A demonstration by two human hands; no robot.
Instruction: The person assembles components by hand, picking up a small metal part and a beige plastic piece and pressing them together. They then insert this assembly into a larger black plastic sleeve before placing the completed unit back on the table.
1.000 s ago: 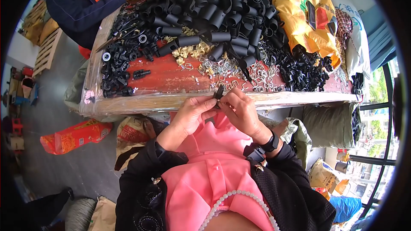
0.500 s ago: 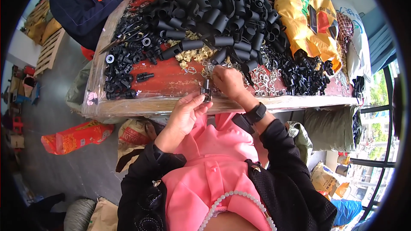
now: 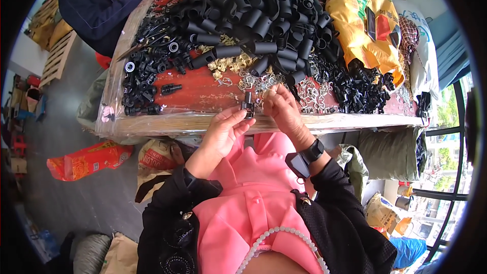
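My left hand (image 3: 223, 131) pinches a small black plastic fitting (image 3: 247, 102) upright between thumb and fingers, at the table's near edge. Just to its right, my right hand (image 3: 285, 112) is closed with fingertips pinched together; whatever they hold is too small to make out. Beyond that hand lie loose silvery wire clips (image 3: 313, 96). Brass-coloured pieces (image 3: 231, 65) are heaped a little farther off. A single black fitting (image 3: 171, 89) rests on the red tabletop (image 3: 203, 96), left of my hands.
A tall pile of black tubes (image 3: 248, 18) covers the table's middle. Small black parts lie in heaps at left (image 3: 139, 89) and right (image 3: 362, 89). A yellow sack (image 3: 355, 15) stands at the right. Another person's arm (image 3: 114, 15) is at the far left.
My right hand has drawn back from the clips toward me and slightly right, its fingers still pinched. My left hand keeps the black fitting and has shifted slightly right.
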